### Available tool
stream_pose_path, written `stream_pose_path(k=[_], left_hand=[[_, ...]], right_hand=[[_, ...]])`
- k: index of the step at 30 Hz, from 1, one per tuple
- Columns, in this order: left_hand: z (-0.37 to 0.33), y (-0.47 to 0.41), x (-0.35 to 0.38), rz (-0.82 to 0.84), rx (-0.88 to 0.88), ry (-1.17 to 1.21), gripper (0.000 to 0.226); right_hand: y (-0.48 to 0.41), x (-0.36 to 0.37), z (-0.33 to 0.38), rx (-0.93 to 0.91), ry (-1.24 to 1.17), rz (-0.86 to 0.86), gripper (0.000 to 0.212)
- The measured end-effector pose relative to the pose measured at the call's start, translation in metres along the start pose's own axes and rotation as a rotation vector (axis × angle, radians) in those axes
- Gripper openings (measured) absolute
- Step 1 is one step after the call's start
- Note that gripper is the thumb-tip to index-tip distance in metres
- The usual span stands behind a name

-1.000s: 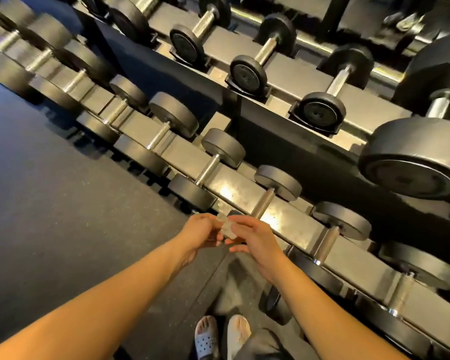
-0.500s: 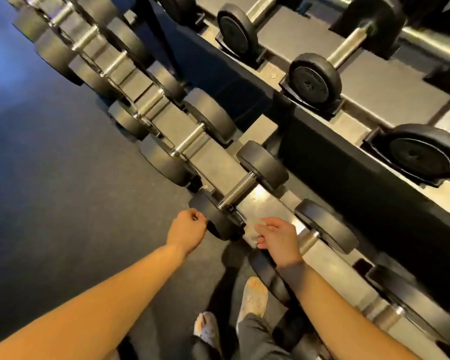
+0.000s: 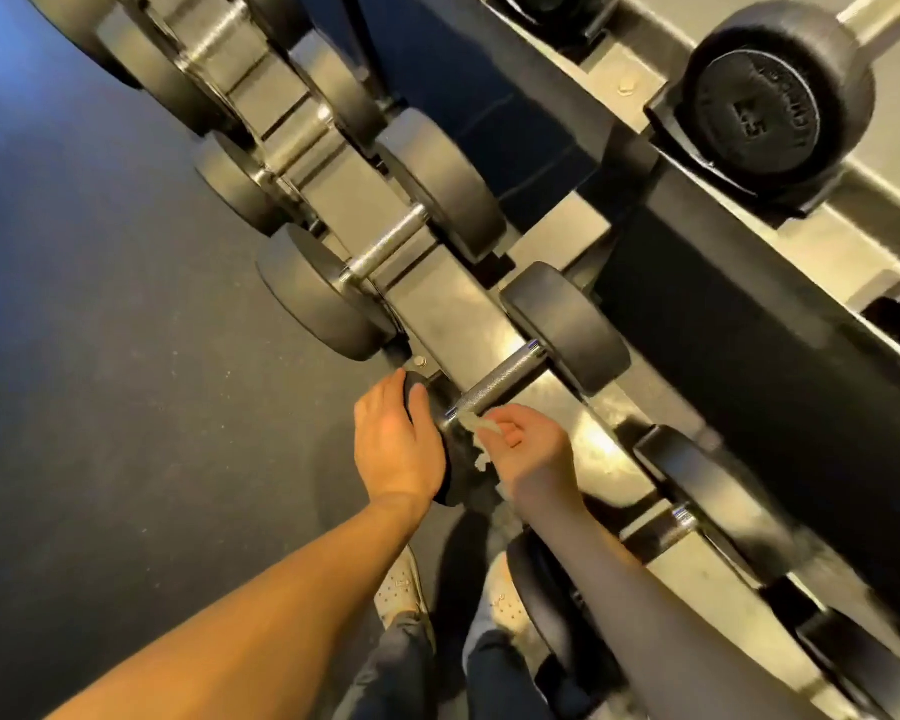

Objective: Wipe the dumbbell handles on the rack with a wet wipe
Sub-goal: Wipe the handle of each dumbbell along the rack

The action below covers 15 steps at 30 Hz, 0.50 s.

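- The wet wipe (image 3: 481,427) is pinched in the fingers of the right hand (image 3: 533,452) and held against the near end of the knurled dumbbell handle (image 3: 500,381).
- The near dumbbell head (image 3: 450,475) is gripped by the left hand (image 3: 396,441), fingers curled over its rim.
- The dumbbell is seated on the lower rack tier (image 3: 437,304).

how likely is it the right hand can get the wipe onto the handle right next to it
Probably yes: the right hand pinches the wet wipe at the near end of the dumbbell handle, whose length is uncovered. The left hand holds the near weight head, clear of it.
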<state>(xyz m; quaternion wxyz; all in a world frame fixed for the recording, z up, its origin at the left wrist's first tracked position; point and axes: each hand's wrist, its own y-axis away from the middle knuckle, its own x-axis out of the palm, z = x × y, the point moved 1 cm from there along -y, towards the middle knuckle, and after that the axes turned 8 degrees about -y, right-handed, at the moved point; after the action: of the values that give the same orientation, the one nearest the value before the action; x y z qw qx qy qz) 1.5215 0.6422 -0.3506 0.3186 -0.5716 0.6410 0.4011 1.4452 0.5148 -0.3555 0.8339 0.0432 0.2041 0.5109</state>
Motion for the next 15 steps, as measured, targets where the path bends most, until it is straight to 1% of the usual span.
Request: stream_pose_path(k=[1,3,4,6,7,8,9,11,13,15], left_hand=[[0.001,0.0,0.002,-0.021,0.005,0.008,0.043],[0.002,0.001,0.005,-0.054,0.035,-0.002,0.042],[0.003,0.001,0.006,-0.069,0.054,-0.009,0.041],[0.006,0.002,0.007,-0.088,0.076,-0.014,0.043],[0.006,0.001,0.007,-0.09,0.084,-0.015,0.044],[0.006,0.001,0.007,-0.088,0.087,-0.012,0.046],[0.007,0.001,0.007,-0.084,0.087,-0.008,0.047],[0.007,0.003,0.007,-0.073,0.08,-0.009,0.047],[0.007,0.002,0.007,-0.061,0.068,-0.011,0.046],[0.007,0.001,0.006,-0.056,0.052,-0.003,0.044]], right_hand=[[-0.007,0.005,0.003,-0.06,0.078,0.06,0.014],[-0.024,0.014,0.009,-0.206,0.406,0.26,0.021],[-0.032,0.018,0.016,-0.295,0.564,0.35,0.019],[-0.049,0.022,0.024,-0.494,0.717,0.448,0.012],[-0.056,0.022,0.027,-0.56,0.778,0.475,0.011],[-0.063,0.023,0.033,-0.566,0.873,0.535,0.013],[-0.071,0.027,0.039,-0.541,0.976,0.598,0.014],[-0.091,0.041,0.051,-0.371,1.101,0.712,0.014],[-0.115,0.055,0.063,-0.143,1.095,0.861,0.011],[-0.13,0.062,0.067,0.049,0.997,0.993,0.005]])
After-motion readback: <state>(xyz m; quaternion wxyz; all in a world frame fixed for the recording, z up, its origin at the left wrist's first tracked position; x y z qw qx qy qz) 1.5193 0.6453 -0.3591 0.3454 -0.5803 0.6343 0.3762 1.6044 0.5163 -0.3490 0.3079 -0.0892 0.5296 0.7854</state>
